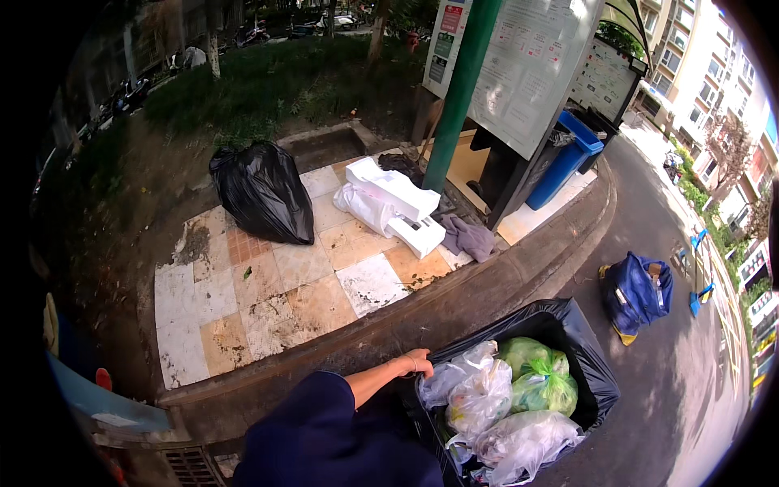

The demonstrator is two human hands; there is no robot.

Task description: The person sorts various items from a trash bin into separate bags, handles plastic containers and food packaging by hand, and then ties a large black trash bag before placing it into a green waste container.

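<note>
My left hand (pixel 419 363), below a dark blue short sleeve, grips the near left rim of a trash bin lined with a black plastic bag (pixel 587 356); its fingertips curl over the edge and are partly hidden. Knotted bags of refuse fill the bin: a green plastic bag (pixel 544 386) towards the far side, a white translucent bag (pixel 481 395) beside my hand, and another white bag (pixel 526 441) at the near end. My right hand is out of view.
On the tiled pavement (pixel 268 316) sit a full black garbage bag (pixel 265 195), white foam packing pieces (pixel 395 192) and a grey cloth (pixel 468 236). A green post (pixel 462 91) rises by notice boards and a blue wheeled bin (pixel 566 158). A blue bag (pixel 638 292) stands on the road.
</note>
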